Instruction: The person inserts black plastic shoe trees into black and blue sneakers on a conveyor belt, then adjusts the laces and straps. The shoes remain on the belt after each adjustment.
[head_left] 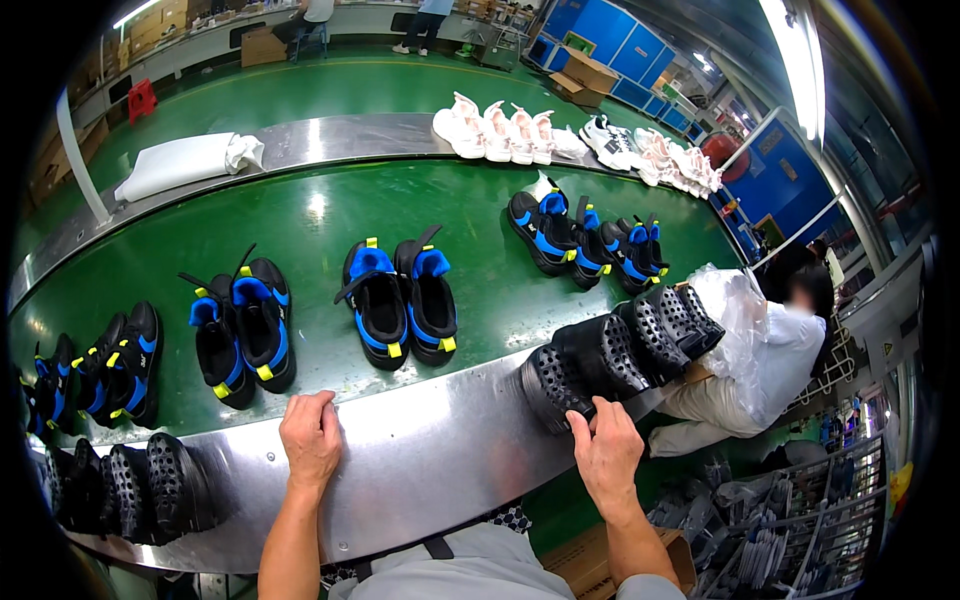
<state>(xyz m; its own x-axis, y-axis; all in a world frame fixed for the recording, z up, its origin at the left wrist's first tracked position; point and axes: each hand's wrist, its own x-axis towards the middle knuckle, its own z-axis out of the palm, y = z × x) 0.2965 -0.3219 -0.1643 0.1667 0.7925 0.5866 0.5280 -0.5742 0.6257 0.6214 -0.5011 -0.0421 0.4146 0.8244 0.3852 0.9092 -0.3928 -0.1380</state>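
My left hand (312, 438) rests at the inner edge of the metal ledge (420, 430), its fingers curled and no object visible in them. My right hand (607, 455) has its thumb and fingers bent against the near black perforated clog (555, 385), at the end of a row of nested clogs on the ledge. Beyond my hands lies a green conveyor belt (330, 205). A pair of black-and-blue sneakers (378, 310) with yellow tabs stands on it in front of me. Another such pair of sneakers (240, 325) stands to its left.
More sneakers stand on the belt at far left (130, 360) and right (545, 235). Black clogs (165, 485) line the ledge at left. Pale shoes (490, 130) and a white wrapped bundle (190, 165) lie on the far ledge. A seated co-worker (775, 355) is close at right.
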